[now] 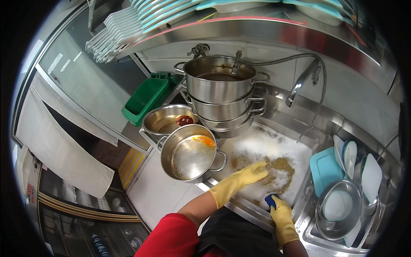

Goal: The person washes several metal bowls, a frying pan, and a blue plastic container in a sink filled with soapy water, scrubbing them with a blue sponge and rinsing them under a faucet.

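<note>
My left hand, in a yellow rubber glove, reaches over the sink with its fingers stretched out and nothing in them. Below it lies murky brown water partly covered by white foam. Near the sink's front edge, my right hand, gloved the same way, is closed on a dark blue scouring pad. Left of the left hand, a steel two-handled pot with orange residue inside rests tilted at the sink's edge. Whatever lies under the foam is hidden.
Stacked steel pots stand behind, beside a steel basin and a green bin. A curved faucet and a hose hang over the sink. Bowls and a light-blue tray crowd the right side.
</note>
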A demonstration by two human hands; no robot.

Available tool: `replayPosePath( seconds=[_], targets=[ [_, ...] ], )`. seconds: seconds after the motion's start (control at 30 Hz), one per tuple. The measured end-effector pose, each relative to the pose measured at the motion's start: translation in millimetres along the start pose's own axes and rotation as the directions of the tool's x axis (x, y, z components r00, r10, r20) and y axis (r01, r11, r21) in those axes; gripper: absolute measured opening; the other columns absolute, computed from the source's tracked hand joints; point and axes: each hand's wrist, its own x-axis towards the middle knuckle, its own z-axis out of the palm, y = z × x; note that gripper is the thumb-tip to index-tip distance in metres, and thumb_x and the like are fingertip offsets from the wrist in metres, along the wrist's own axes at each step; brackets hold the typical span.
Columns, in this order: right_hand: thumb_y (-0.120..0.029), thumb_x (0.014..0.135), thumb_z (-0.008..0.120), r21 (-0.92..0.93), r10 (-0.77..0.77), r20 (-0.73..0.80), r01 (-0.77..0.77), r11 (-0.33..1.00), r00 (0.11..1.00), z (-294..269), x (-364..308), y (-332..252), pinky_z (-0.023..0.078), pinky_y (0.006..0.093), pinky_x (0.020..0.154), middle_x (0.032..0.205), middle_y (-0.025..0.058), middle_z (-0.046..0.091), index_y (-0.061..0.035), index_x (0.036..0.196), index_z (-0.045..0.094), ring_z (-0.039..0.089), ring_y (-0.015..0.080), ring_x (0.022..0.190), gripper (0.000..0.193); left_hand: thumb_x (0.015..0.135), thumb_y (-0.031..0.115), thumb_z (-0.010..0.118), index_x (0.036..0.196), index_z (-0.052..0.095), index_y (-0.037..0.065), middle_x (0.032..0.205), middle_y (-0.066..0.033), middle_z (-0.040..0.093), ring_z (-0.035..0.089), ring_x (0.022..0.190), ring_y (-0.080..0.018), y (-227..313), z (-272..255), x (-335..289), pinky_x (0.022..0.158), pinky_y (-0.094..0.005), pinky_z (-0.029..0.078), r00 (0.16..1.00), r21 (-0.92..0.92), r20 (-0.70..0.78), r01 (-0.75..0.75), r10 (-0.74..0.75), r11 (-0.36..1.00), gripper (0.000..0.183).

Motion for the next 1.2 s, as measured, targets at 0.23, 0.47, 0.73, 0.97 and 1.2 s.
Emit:
replayPosePath(
  seconds=[0.23, 0.47, 0.73, 0.97, 1.2],
  targets=[
    [-0.017, 0.084, 0.073, 0.091, 0.035, -0.073, -0.028, 0.995, 0.997, 23.6, 7.5, 9.9, 0.051, 0.0437, 0.101, 0.125, 0.0178, 0.069, -0.0206, 0.133, 0.066, 0.065, 0.0367, 0.115, 0.049, 0.101, 0.033, 0.066, 0.153, 0.046, 0.008, 0.149, -0.0118, 0.053, 0.051, 0.137, -0.0224, 18.5, -79.0, -87.9, 0.114, -0.0357, 0.04, 0.956, -0.125, -0.212, -0.233, 0.204, 0.964, 0.061],
    [-0.022, 0.086, 0.068, 0.205, 0.409, -0.129, -0.379, 0.902, 0.903, 57.8, 55.8, 26.4, 0.047, 0.0429, 0.106, 0.128, 0.0216, 0.067, -0.0147, 0.138, 0.06, 0.062, 0.0393, 0.123, 0.053, 0.103, 0.021, 0.064, 0.151, 0.046, 0.004, 0.146, -0.016, 0.055, 0.05, 0.137, -0.0217, -0.6, -117.0, -143.5, 0.116, -0.034, 0.037, 0.973, -0.462, -0.157, -0.225, 0.171, 0.858, 0.054],
    [-0.009, 0.08, 0.077, 0.834, 0.33, 0.349, -0.451, 0.319, 0.877, 88.8, 104.7, -4.5, 0.059, 0.0453, 0.074, 0.113, 0.0151, 0.072, -0.0025, 0.13, 0.061, 0.072, 0.0286, 0.095, 0.053, 0.102, 0.026, 0.064, 0.156, 0.038, 0.007, 0.156, -0.0195, 0.045, 0.045, 0.143, -0.0267, -29.9, -83.5, -114.4, 0.115, -0.037, 0.039, 0.97, -0.285, 0.195, -0.085, 0.145, 0.955, 0.063],
    [0.0, 0.087, 0.07, 0.973, 0.346, 0.084, -0.002, -0.229, 0.934, 1.8, 40.6, -125.3, 0.061, 0.0393, 0.085, 0.115, 0.0135, 0.07, -0.0009, 0.129, 0.06, 0.072, 0.0278, 0.097, 0.044, 0.096, 0.065, 0.058, 0.153, 0.04, 0.011, 0.151, -0.0191, 0.047, 0.047, 0.14, -0.0308, -51.9, -27.7, -61.7, 0.113, -0.0457, 0.043, 0.977, -0.55, 0.184, 0.194, -0.109, 0.812, 0.081],
    [-0.01, 0.096, 0.066, 0.793, 0.364, -0.374, 0.09, 0.603, 0.853, 37.6, 15.4, -191.9, 0.048, 0.0323, 0.104, 0.129, 0.0131, 0.065, 0.0002, 0.142, 0.054, 0.059, 0.0193, 0.123, 0.049, 0.095, 0.049, 0.07, 0.117, 0.065, 0.011, 0.101, -0.0054, 0.069, 0.068, 0.093, -0.0227, -50.1, -10.5, 11.1, 0.085, -0.0396, 0.059, 0.928, -0.86, 0.368, 0.363, -0.057, 0.359, 0.044]
  ],
)
